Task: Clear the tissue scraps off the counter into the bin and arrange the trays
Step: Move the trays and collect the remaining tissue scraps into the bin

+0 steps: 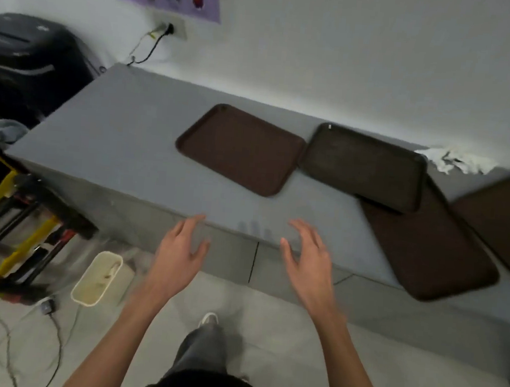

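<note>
Four brown rounded-rectangle trays (240,149) lie on the matte grey counter (114,125); crumpled white tissue scraps (454,160) at two o'clock. Left hand (178,248) and right hand (310,256) hover, grip apart.

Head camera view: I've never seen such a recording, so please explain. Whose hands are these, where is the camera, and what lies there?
The camera is worn on a person's head and looks down, so these are the wearer's own arms. The left hand and right hand are open, holding nothing, near the front edge of the counter. On it lie four brown trays: the left tray, the second tray overlapping the third tray, and the fourth tray farthest right. White tissue scraps lie by the wall. A bin stands on the floor, left.
</note>
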`<action>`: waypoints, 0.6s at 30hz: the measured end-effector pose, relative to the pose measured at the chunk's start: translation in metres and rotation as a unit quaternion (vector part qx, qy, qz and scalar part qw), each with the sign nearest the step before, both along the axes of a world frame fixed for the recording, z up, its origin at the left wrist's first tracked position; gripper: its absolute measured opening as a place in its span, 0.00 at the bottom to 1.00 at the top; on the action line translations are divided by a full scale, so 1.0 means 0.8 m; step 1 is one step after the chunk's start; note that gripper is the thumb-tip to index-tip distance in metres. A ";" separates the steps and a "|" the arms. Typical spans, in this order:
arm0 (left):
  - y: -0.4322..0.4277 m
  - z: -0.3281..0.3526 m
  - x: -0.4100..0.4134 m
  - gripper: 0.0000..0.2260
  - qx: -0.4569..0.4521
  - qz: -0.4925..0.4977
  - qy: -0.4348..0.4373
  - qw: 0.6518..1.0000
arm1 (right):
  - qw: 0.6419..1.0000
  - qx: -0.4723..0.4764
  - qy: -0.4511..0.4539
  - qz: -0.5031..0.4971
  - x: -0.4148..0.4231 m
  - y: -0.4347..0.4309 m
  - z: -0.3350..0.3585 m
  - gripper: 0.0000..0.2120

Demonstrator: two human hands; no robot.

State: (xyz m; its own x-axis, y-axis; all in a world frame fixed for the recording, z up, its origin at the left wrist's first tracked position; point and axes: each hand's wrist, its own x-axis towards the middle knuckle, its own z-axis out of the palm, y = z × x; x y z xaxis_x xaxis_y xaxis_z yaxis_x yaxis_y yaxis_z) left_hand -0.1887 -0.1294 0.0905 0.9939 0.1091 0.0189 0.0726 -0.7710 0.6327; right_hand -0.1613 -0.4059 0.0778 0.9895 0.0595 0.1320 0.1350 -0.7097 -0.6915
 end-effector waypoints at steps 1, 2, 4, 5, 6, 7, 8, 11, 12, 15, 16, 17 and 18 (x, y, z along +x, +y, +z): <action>-0.021 0.002 0.013 0.22 -0.002 -0.021 -0.003 1.000 | 1.000 0.006 -0.006 -0.023 0.000 -0.027 0.002 0.18; -0.042 0.003 0.027 0.22 -0.003 -0.042 -0.007 0.999 | 0.999 0.009 -0.011 -0.048 0.001 -0.053 0.004 0.18; -0.085 0.002 0.057 0.21 0.000 -0.083 -0.013 0.996 | 0.995 0.009 -0.014 -0.098 0.006 -0.101 0.007 0.18; -0.108 0.002 0.073 0.20 0.003 -0.100 -0.013 0.995 | 0.992 0.008 -0.014 -0.122 0.009 -0.124 0.009 0.18; -0.131 0.000 0.090 0.20 0.005 -0.115 -0.015 0.993 | 0.990 0.007 -0.017 -0.143 0.012 -0.147 0.010 0.18; -0.154 -0.001 0.106 0.20 0.006 -0.131 -0.017 0.991 | 0.987 0.007 -0.021 -0.160 0.016 -0.169 0.011 0.18; -0.177 -0.002 0.122 0.20 0.005 -0.147 -0.017 0.989 | 0.984 0.009 -0.025 -0.174 0.020 -0.189 0.012 0.18; -0.240 -0.010 0.173 0.19 0.006 -0.197 -0.015 0.980 | 0.976 0.008 -0.014 -0.218 0.037 -0.241 0.017 0.18; -0.261 -0.012 0.190 0.19 0.006 -0.211 -0.012 0.977 | 0.972 0.003 -0.004 -0.234 0.043 -0.257 0.019 0.18; -0.323 -0.016 0.241 0.17 0.000 -0.244 -0.004 0.970 | 0.960 -0.011 0.009 -0.278 0.065 -0.301 0.027 0.17; -0.343 -0.017 0.256 0.16 -0.005 -0.253 -0.003 0.967 | 0.957 -0.012 0.006 -0.289 0.074 -0.315 0.029 0.17; -0.362 -0.019 0.271 0.16 -0.009 -0.265 -0.002 0.964 | 0.954 -0.014 0.005 -0.298 0.082 -0.328 0.028 0.16; -0.381 -0.020 0.286 0.15 -0.011 -0.276 -0.001 0.961 | 0.951 -0.017 0.009 -0.307 0.091 -0.341 0.026 0.16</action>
